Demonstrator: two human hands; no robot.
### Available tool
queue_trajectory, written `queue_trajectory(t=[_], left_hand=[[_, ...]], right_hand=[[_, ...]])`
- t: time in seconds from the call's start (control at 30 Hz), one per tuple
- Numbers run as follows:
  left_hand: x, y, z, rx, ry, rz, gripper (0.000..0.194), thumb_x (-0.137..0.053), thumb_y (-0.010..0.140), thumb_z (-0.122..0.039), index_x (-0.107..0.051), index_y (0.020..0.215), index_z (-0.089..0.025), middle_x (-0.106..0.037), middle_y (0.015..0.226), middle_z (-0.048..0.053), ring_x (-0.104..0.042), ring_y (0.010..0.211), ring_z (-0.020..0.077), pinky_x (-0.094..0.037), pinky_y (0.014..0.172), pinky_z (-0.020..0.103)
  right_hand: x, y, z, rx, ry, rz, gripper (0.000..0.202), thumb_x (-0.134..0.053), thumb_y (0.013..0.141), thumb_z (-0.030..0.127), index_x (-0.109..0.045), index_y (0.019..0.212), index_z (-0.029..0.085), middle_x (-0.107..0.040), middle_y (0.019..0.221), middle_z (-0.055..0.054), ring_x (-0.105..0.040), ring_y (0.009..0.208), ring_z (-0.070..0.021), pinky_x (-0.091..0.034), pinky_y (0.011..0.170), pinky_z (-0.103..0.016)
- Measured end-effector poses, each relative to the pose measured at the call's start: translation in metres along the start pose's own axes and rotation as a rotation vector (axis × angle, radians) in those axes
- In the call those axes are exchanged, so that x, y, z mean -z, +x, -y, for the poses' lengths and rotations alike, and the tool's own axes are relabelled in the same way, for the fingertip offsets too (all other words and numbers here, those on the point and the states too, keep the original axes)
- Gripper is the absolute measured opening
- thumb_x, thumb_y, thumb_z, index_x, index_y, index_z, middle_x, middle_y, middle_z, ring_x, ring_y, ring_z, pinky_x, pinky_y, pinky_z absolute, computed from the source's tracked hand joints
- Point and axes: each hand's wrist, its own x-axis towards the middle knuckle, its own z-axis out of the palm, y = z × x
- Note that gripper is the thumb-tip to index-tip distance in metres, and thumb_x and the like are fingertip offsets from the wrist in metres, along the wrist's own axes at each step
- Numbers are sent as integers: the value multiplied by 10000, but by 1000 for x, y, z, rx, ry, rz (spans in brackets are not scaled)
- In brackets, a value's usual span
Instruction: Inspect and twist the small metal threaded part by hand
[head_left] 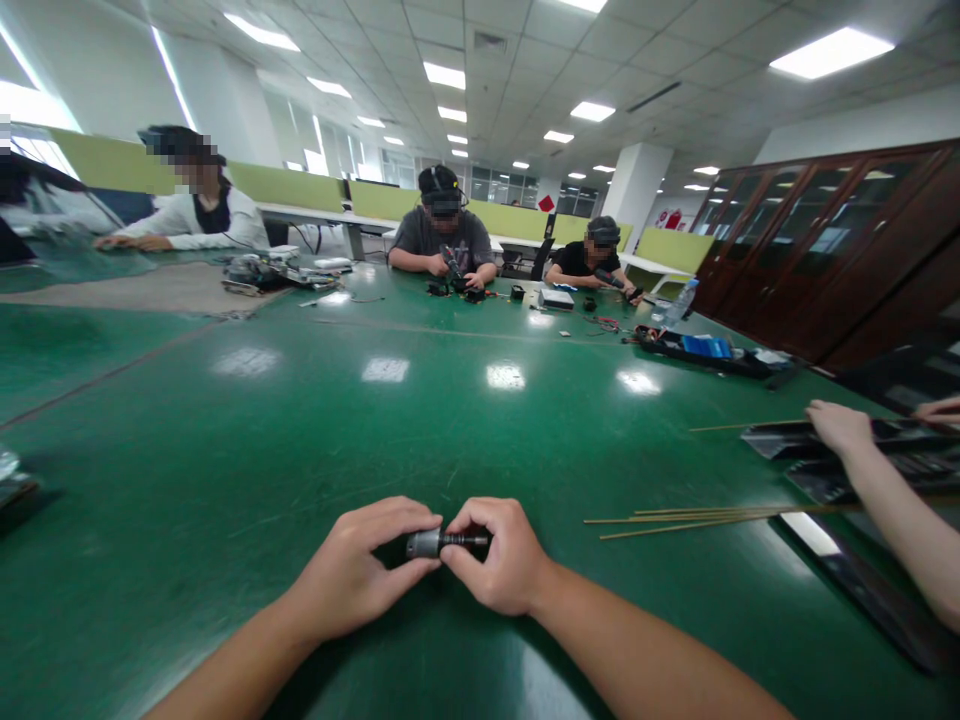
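Cylinder: small silver-grey metal cylinder [425,543], its slim dark ringed shaft [474,541] running out to the right; I take it as my landmark. It lies crosswise between the hands, low over the glossy green tabletop [315,450]; I can't tell whether it touches.
Left hand: the left hand [360,575] comes from the cylinder's left, thumb and fingertips pinching its body near the shaft end.
Right hand: the right hand [504,558] sits on the cylinder's right, thumb and index finger pinching the shaft, the other fingers curled.
Grip: I'd keep both pinches on one straight axis, left steady, right light on the rings. Sideways pressure could tilt the shaft, I judge.
Sightline: the right fingers cover some of the shaft from my camera; I can't read how it meets the cylinder.
Rods: thin straight tan rods [675,516], right of the cylinder, tips pointing at the right hand; the nearest obstacle, so I'd mind that elbow.
Neighbour: a co-worker's hand [840,430] farther right, over shiny black channel-shaped pieces [821,485].
Far side: well beyond the cylinder, a long black tray [660,345] and a clear plastic bottle [681,303]; beyond and left, a pile of mixed electronic parts [259,273].
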Motion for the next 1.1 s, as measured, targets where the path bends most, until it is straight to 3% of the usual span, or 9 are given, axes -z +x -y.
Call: queue_trajectory(t=[0.3, 0.57, 1.1], left_hand=[[3, 0, -1, 3, -1, 8, 326, -725, 834, -231, -677, 1155, -259, -706, 1078, 61, -669, 995, 192, -552, 892, 325], [4, -1, 0, 26, -14, 23, 325, -725, 838, -228, -664, 1152, -284, -702, 1071, 25, -662, 988, 162, -541, 892, 301], [7, -1, 1, 5, -1, 22, 325, -722, 830, -222, -679, 1152, -247, -700, 1069, 71, -669, 987, 195, -557, 886, 325]], right_hand=[[1, 0, 3, -9, -21, 19, 42, -687, 772, 211, -658, 797, 195, -666, 736, -8, -606, 656, -159, -436, 644, -267], [2, 0, 3, -16, -21, 22, 56, -702, 761, 210, -658, 790, 191, -665, 729, -3, -604, 647, -154, -430, 638, -262], [3, 0, 3, -21, -9, 24, 48, -698, 772, 219, -658, 786, 195, -665, 721, -4, -603, 637, -155, -437, 636, -264]])
